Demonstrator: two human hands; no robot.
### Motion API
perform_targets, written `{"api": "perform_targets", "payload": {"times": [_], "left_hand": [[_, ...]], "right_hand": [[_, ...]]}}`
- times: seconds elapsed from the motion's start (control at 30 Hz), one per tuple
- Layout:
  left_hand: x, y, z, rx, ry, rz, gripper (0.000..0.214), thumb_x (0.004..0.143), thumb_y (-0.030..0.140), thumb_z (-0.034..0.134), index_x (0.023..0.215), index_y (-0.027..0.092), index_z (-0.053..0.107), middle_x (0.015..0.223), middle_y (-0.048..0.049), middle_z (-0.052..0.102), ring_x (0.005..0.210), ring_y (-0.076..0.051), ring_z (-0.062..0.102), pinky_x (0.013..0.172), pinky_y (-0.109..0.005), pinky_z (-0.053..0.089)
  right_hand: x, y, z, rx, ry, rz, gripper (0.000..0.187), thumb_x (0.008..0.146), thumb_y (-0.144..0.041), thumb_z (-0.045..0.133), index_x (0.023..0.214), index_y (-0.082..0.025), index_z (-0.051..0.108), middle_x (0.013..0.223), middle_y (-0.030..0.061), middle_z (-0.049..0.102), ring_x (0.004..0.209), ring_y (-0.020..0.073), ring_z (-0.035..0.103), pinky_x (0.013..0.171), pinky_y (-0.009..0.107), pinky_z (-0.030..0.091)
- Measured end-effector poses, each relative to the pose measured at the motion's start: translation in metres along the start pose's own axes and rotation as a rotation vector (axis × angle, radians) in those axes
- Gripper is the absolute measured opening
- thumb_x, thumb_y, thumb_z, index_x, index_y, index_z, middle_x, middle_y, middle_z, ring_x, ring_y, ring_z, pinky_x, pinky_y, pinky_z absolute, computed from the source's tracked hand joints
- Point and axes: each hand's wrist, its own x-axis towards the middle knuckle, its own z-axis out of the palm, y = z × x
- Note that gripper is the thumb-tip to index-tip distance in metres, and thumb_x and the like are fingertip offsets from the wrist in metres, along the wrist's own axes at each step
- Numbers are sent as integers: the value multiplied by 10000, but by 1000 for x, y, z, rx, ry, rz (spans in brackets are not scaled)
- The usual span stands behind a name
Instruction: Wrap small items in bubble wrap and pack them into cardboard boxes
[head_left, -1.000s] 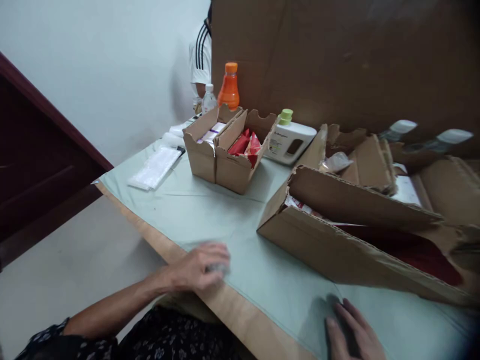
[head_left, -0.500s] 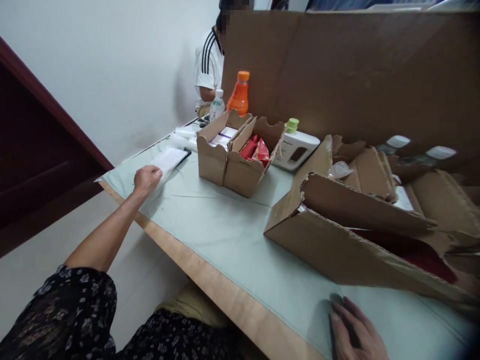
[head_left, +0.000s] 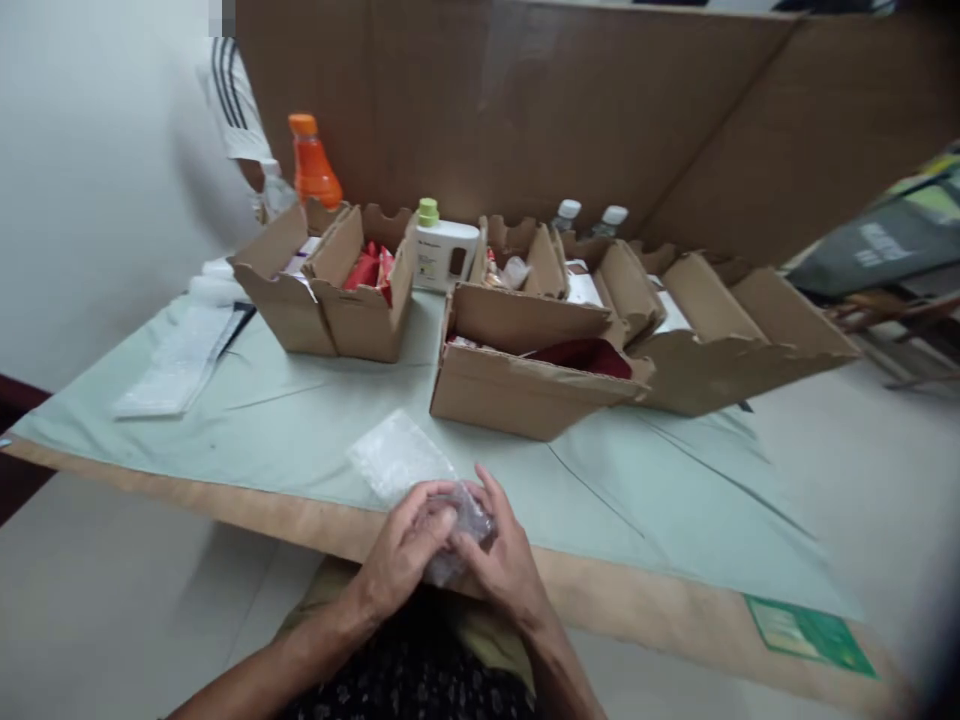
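Observation:
A clear plastic bag (head_left: pixel 401 455) lies across the front edge of the table, its near end bunched between my two hands. My left hand (head_left: pixel 409 550) is closed on the bag, the thumb pressing over the crumpled end. My right hand (head_left: pixel 506 560) pinches the same end from the other side, with one finger raised. To the left, a stack of similar clear bags (head_left: pixel 176 365) lies flat on the table. Beyond my hands stands an open cardboard box (head_left: pixel 517 395) with dark red cloth-like contents (head_left: pixel 585 355).
Two cardboard bins (head_left: pixel 300 320) with small boxes and red packets (head_left: pixel 367 268) stand back left. A white jug (head_left: pixel 444 250), an orange bottle (head_left: pixel 315 165) and more cardboard bins (head_left: pixel 705 365) line the tall cardboard panel (head_left: pixel 450 110). A person's striped sleeve (head_left: pixel 232 90) shows behind.
My left hand has come from the bag stack to the table's front edge with a clear bag. My right hand has joined it on the bag. The view has turned right.

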Motion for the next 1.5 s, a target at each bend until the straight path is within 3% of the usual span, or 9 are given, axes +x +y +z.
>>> {"api": "perform_targets", "payload": {"times": [0.17,0.33,0.43,0.53,0.7,0.9,1.1,1.37,1.5], "left_hand": [[-6,6,0,352,39,335,234,934,265,632,1153,229,708,1332,-119,656,1163,-247,665,943,-399,595],[10,2,-24,726,53,543,190,936,166,607,1100,194,699,1198,-116,706,1153,-257,657,990,-463,571],[21,-2,-25,841,38,636,177,942,157,604,1093,186,693,1206,-122,709,1187,-272,637,1001,-477,568],[36,-8,-23,980,-18,680,246,946,189,609,1180,171,683,1346,-157,665,1330,-325,561,1064,-532,531],[55,-20,-34,1176,-233,633,371,976,295,595,1332,194,632,1497,-154,590,1428,-363,489,1117,-592,473],[49,-15,-58,1066,-250,596,433,953,317,625,1376,232,600,1497,-136,592,1424,-333,503,1130,-567,466],[64,-13,-47,971,-248,577,182,958,242,604,1073,248,745,1270,-100,725,1223,-294,648,1025,-527,523],[52,49,-36,709,-134,428,173,945,342,624,886,217,727,923,-37,784,884,-200,722,763,-308,565],[79,55,-21,679,12,320,194,895,359,632,865,189,721,739,-4,716,677,-151,643,645,-264,512]], "right_hand": [[1,17,-47,-86,157,69,373,957,-314,538,1287,-199,669,1085,99,788,931,213,756,834,355,614],[13,30,-91,-377,337,-66,302,929,-283,565,1170,-221,736,1209,104,761,1114,267,713,991,480,578],[12,27,-91,-556,501,-189,299,960,-264,564,1215,-224,715,1321,121,711,1234,284,655,1059,549,530],[6,18,-68,-644,385,-300,301,998,-252,561,1272,-220,683,1345,118,704,1243,268,648,1057,515,527],[-7,22,-50,-820,-12,-395,333,1012,-286,569,1320,-198,661,1468,114,635,1397,309,544,1057,491,491],[-47,33,-104,-858,237,-312,297,1000,-287,594,1282,-215,653,1347,113,712,1332,312,607,1023,500,478],[-32,30,-91,-758,77,-277,248,1000,-222,556,1178,-229,728,1384,98,697,1322,316,619,992,508,505],[-22,-17,-110,-287,221,-114,195,1010,-322,567,1025,-256,750,1000,25,798,943,207,740,860,385,582],[12,-19,-114,-99,292,2,250,961,-399,619,1078,-213,738,833,17,760,790,181,715,772,343,592]]}}
